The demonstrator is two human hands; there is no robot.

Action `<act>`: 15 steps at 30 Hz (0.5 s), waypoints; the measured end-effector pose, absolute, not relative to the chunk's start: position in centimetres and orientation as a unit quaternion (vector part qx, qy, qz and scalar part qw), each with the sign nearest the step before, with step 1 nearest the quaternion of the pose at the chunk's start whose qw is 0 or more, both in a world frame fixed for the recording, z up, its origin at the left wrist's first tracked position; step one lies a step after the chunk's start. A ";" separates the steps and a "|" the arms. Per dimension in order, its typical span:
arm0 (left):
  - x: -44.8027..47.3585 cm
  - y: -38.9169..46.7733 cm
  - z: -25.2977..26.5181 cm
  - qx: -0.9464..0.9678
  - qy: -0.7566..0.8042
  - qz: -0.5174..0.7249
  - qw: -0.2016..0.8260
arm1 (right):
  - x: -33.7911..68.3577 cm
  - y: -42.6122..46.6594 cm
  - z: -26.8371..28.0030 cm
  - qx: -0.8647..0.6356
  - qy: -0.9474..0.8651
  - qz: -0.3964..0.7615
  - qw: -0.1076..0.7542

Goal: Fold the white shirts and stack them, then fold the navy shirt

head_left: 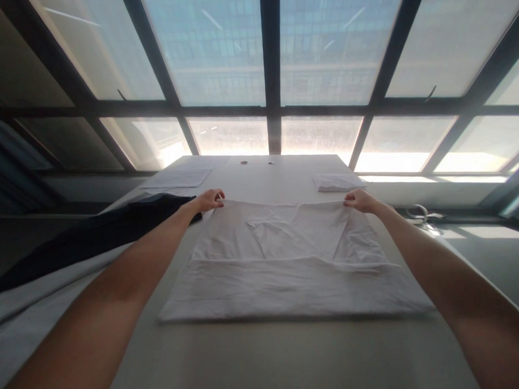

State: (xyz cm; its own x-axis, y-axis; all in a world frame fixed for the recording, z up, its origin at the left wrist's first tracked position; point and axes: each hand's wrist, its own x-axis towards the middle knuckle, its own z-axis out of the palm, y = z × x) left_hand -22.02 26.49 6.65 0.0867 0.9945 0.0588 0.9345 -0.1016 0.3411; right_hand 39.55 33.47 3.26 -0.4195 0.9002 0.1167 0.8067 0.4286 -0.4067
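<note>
A white cloth garment, perhaps a T-shirt (290, 289), lies partly folded on the white table (262, 359). Its near part is turned up into a wide band, and wrinkled layers show behind that band. At the far left corner, my left hand (210, 199) pinches the edge of the fabric. My right hand (360, 200) pinches the far right corner in the same way. Between both hands the far edge runs nearly straight. The fingertips are small in view, but both hands are closed on the cloth.
Left of my left arm lie a dark garment (126, 224) and white cloth (47, 300). Folded white pieces rest at the table's far left (179, 177) and far right (336, 182). Large framed windows (270, 59) stand beyond the table. A shiny metal object (420, 214) is at the right.
</note>
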 end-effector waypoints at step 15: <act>-21.7 13.8 11.4 0.785 0.545 0.293 -0.042 | 42.6 22.5 6.2 -0.456 -0.820 0.113 0.328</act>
